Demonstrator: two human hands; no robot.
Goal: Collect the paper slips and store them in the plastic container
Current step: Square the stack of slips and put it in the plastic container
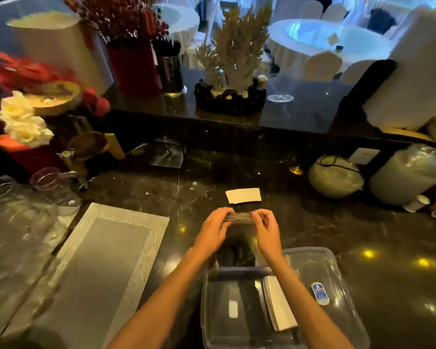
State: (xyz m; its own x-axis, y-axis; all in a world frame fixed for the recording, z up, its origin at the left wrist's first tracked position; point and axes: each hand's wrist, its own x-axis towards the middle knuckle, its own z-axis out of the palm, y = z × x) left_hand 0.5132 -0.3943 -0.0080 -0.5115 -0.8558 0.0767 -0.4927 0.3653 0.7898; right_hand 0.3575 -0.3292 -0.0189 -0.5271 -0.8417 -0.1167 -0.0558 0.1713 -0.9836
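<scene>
Both my hands hold one stack of paper slips (242,216) edge-on above the dark counter. My left hand (213,231) grips its left end and my right hand (266,229) pinches its right end. A small pile of white slips (243,195) lies on the counter just beyond the held stack. The clear plastic container (207,311) stands close to me under my forearms. Another stack of slips (278,303) leans inside it along the right side. The container's clear lid (320,268) with a blue sticker lies to its right.
A grey woven placemat (101,260) lies to the left, with clear glass jugs (23,210) beyond it. Two pale round jars (335,176) sit at the right. A raised bar ledge (300,114) at the back carries vases, flowers and a wine glass.
</scene>
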